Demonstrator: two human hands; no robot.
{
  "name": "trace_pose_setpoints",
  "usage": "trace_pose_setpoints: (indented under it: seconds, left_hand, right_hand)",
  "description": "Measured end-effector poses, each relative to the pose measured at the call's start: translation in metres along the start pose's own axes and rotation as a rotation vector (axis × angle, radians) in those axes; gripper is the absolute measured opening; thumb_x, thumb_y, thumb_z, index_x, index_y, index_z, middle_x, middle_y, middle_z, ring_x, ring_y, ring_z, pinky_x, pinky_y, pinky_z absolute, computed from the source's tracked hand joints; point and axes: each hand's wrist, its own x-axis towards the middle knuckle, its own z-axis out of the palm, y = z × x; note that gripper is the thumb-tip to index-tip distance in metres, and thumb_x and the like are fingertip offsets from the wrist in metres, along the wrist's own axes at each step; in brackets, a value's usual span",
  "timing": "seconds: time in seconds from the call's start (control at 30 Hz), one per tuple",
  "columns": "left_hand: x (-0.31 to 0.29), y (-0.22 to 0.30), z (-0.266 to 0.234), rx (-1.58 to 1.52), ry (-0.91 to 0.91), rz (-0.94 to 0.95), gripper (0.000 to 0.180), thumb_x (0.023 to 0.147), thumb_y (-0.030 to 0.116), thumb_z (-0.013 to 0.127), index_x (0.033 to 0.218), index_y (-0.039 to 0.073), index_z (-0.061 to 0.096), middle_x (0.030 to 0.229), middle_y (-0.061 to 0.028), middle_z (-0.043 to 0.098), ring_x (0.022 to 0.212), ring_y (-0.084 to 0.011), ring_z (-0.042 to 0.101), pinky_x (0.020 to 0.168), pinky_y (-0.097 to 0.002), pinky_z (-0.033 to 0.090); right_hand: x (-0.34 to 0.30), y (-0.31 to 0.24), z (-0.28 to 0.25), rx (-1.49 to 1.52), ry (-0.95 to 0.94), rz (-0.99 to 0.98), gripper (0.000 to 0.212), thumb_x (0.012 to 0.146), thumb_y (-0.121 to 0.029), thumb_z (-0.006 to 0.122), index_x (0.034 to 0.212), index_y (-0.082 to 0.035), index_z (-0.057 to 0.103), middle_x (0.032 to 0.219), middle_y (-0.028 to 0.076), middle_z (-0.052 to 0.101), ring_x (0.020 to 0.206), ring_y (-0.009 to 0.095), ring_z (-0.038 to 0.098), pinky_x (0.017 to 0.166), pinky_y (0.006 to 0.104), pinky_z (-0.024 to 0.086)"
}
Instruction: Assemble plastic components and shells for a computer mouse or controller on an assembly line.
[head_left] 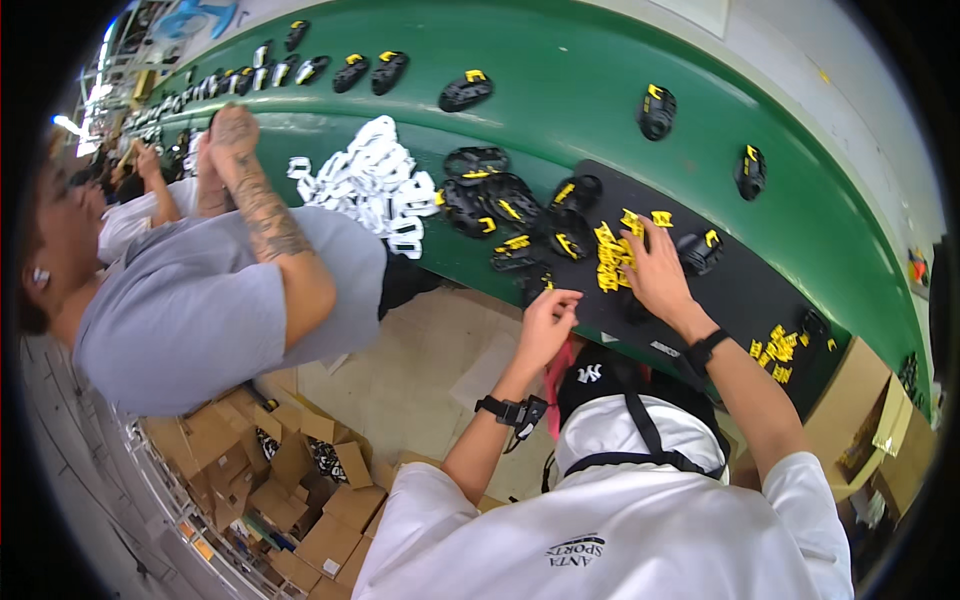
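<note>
My right hand (658,272) reaches over a pile of small yellow plastic pieces (608,262) on a black mat (735,285), its fingers apart and touching the pile's edge. My left hand (549,326) is in front of the bench edge with thumb and fingertips pinched together; whatever they hold is too small to make out. Just beyond it lies a dark part with a yellow bit (540,283). Several black oval moulded parts (510,198) with yellow inserts cluster left of the yellow pile. Another black oval part (700,252) rests right of my right hand.
A green bench (560,90) carries spaced black parts (655,112) along its far side. White loop-shaped pieces (365,180) are heaped at left, by a co-worker in a grey shirt (230,290). More yellow pieces (775,350) lie right. Cardboard boxes (330,540) stand lower left and right.
</note>
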Motion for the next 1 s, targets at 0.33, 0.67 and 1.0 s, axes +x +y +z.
trace_pose_setpoints:
  seconds: [0.33, 0.67, 1.0]
  left_hand:
    - [0.051, -0.065, -0.157, 0.671, 0.967, 0.052, 0.032, 0.089, 0.011, 0.071, 0.116, -0.001, 0.058, 0.092, -0.0174, 0.060, 0.086, -0.0349, 0.060, 0.079, -0.0448, 0.050]
    - [0.098, -0.070, -0.179, 0.464, 1.013, -0.315, 0.053, 0.087, 0.010, 0.074, 0.128, -0.008, 0.045, 0.109, -0.0313, 0.063, 0.101, -0.0475, 0.063, 0.087, -0.0511, 0.051]
    - [0.069, -0.092, -0.160, 0.552, 1.088, -0.127, 0.020, 0.087, 0.007, 0.072, 0.101, -0.004, 0.063, 0.098, -0.0188, 0.058, 0.084, -0.0365, 0.063, 0.075, -0.0463, 0.050]
  right_hand:
    - [0.002, -0.027, -0.044, 0.275, 0.013, 0.033, 0.028, 0.091, -0.005, 0.063, 0.118, 0.001, 0.058, 0.115, 0.018, 0.056, 0.111, 0.038, 0.055, 0.098, 0.0442, 0.046]
    - [-0.022, -0.026, -0.077, 0.333, -0.035, 0.100, 0.018, 0.092, -0.002, 0.058, 0.110, 0.003, 0.060, 0.100, 0.019, 0.062, 0.095, 0.037, 0.063, 0.085, 0.0431, 0.051]
    - [-0.033, -0.016, -0.086, 0.384, -0.061, 0.158, 0.019, 0.093, 0.001, 0.058, 0.112, 0.003, 0.061, 0.105, 0.019, 0.065, 0.096, 0.034, 0.067, 0.085, 0.0380, 0.055]
